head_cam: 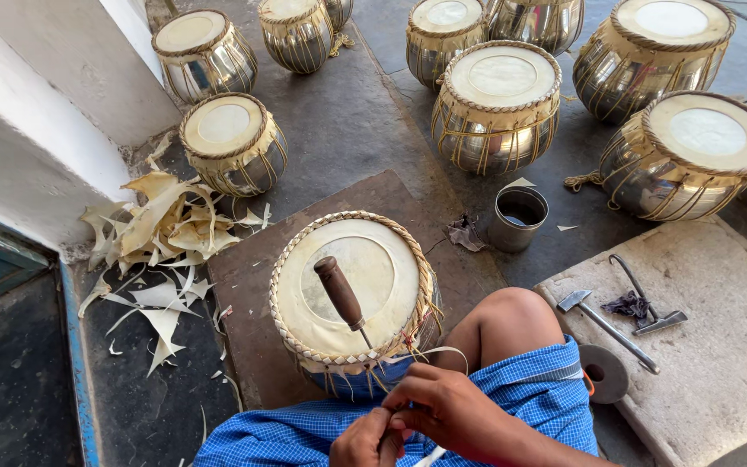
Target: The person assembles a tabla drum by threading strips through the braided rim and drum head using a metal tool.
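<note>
Outdoors, dark stone floor (347, 112), white wall (36, 112), both hands (430, 419) pinching leather strap (438, 353) beside drum (352, 290)

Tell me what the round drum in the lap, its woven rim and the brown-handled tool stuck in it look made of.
Round drum: pale matte head, probably hide; its shell is mostly hidden. Woven rim: braided cream strips, likely rawhide. Brown-handled tool: dark polished grip, seemingly wood, on a thin metal shank. Both hands pinch a pale strip.
</note>
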